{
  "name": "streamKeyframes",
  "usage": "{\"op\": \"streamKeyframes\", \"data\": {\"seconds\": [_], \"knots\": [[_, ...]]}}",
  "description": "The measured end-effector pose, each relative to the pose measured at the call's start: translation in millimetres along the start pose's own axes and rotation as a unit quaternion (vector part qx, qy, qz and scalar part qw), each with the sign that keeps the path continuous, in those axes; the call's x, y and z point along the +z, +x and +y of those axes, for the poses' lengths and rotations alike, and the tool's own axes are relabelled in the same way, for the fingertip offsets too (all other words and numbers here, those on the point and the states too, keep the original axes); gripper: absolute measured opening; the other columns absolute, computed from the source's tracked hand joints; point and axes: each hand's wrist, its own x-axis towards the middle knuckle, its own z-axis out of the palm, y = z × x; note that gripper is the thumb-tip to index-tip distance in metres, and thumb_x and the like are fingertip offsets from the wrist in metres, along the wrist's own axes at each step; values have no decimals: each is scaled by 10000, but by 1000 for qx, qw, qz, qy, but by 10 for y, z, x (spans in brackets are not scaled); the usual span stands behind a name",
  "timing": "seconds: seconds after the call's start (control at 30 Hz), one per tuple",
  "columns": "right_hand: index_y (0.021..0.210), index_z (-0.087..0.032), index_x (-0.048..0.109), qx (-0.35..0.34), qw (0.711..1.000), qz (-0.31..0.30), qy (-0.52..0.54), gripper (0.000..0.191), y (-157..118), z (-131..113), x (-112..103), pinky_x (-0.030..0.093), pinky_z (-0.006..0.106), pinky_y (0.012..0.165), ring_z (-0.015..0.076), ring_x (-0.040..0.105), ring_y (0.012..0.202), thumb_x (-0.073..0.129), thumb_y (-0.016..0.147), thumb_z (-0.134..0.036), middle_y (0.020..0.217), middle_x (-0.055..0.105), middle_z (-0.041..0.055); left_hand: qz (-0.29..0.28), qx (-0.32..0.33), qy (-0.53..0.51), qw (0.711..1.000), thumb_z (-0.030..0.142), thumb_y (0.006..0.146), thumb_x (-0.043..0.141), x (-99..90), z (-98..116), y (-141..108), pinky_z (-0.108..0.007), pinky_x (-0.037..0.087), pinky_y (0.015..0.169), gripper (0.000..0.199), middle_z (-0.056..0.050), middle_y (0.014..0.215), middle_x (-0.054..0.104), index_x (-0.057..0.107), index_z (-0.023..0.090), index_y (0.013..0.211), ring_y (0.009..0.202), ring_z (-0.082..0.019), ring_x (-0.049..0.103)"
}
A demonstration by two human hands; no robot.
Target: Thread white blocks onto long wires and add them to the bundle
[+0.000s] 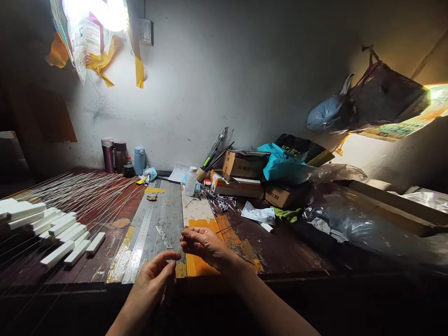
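Close together above the front part of the table, my two hands pinch one thin, light strand (180,246). My left hand (152,275) is lower, thumb and forefinger closed on the strand. A little higher and to the right, my right hand (206,245) grips it with fingers curled. Whether the strand is thread or wire is too fine to tell. Just beyond my hands lies a small pitted metal strip (164,237). A long steel ruler (143,235) lies to their left, and orange tape (200,261) covers the tabletop beneath my right hand.
On the left, white blocks (59,252) weigh down many thin rods (87,186). Flasks (139,161) and a white bottle (191,181) stand at the back. Cardboard boxes (236,184), a face mask (258,213) and plastic bags (367,219) crowd the right. A bright lamp (105,14) hangs upper left.
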Motion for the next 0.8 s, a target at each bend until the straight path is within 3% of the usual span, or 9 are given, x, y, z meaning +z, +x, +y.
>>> {"op": "streamKeyframes", "data": {"seconds": [0.2,0.33,0.43,0.6,0.7,0.8], "knots": [[806,-103,686,-16,999,13,-45,361,-12,-26,15,506,255,738,102,630,667,824,664,-404,752,670,29,14,-7,-18,1000,588,714,702,79,82,-88,-152,224,356,553,58,492,493,597,146,1029,346,-46,349],[775,-104,679,-16,993,41,-109,424,-46,-71,75,501,296,748,120,635,648,837,604,-458,719,672,28,4,-7,-15,1000,585,725,694,76,63,-65,-158,263,370,540,35,543,535,597,152,1035,370,-54,387],[773,-108,669,-3,994,24,-105,445,-56,-67,91,492,327,765,137,638,641,837,587,-476,678,662,21,-7,-2,-28,1000,589,725,690,86,55,-7,-173,309,377,546,28,570,565,578,162,1046,369,-70,439],[797,-146,686,-26,987,9,-159,345,-71,-38,76,418,249,685,105,562,670,799,654,-439,714,634,-11,-11,0,-54,998,583,690,723,185,195,64,-185,363,412,502,29,611,589,549,165,908,413,-96,531],[778,-156,701,-35,976,12,-217,319,-138,-154,76,374,249,674,109,515,680,778,665,-444,707,617,-15,1,30,-47,998,539,715,727,244,268,31,-241,493,628,445,-32,763,669,563,167,898,699,-172,658],[765,-165,706,-57,970,58,-231,298,-245,-421,55,366,262,701,121,505,706,784,645,-426,718,616,-14,40,62,-18,997,519,768,687,277,134,-96,-317,460,911,441,-94,1102,663,605,186,1047,1099,-253,584]]}}
